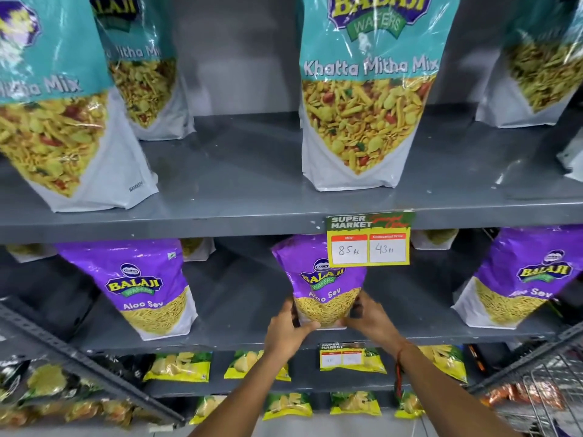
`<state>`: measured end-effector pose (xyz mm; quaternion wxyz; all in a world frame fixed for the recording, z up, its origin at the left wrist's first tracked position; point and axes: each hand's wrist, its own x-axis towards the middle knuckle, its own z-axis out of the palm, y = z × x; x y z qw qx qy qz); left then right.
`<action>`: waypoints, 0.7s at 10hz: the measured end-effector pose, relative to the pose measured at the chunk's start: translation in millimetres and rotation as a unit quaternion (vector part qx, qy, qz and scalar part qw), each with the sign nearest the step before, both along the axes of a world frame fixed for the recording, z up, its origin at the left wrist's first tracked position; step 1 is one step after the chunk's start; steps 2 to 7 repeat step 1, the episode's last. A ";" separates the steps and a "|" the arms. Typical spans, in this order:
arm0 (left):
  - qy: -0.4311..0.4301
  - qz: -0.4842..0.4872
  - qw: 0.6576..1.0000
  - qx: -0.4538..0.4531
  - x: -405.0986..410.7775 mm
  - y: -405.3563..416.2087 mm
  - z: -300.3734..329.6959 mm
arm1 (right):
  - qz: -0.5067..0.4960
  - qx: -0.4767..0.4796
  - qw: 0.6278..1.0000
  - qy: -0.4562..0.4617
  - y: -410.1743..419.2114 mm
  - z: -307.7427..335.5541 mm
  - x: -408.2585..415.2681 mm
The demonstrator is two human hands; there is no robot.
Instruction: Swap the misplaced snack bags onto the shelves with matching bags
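A purple Aloo Sev bag stands upright in the middle of the second grey shelf. My left hand grips its lower left side and my right hand grips its lower right side. Two more purple Aloo Sev bags stand on that shelf, one at the left and one at the right. On the upper shelf stand teal Khatta Mitha Mix bags: one at centre, one at left, one behind it, one at right.
A price tag hangs from the upper shelf's front edge, partly over the held bag. Yellow-green snack packets line the lower shelves. A wire basket is at lower right, a slanted metal rack at lower left.
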<state>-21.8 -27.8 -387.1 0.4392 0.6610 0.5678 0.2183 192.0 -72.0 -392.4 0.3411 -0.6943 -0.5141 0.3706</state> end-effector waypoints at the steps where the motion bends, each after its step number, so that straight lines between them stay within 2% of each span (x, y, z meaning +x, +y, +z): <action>1: -0.025 0.002 1.000 0.005 -0.6 -7.9 5.9 | -0.013 0.028 0.999 0.029 -11.3 10.2 -8.9; 7: -0.025 0.002 1.000 0.005 -0.6 -7.9 5.9 | -0.013 0.028 0.999 0.029 -11.3 10.2 -8.9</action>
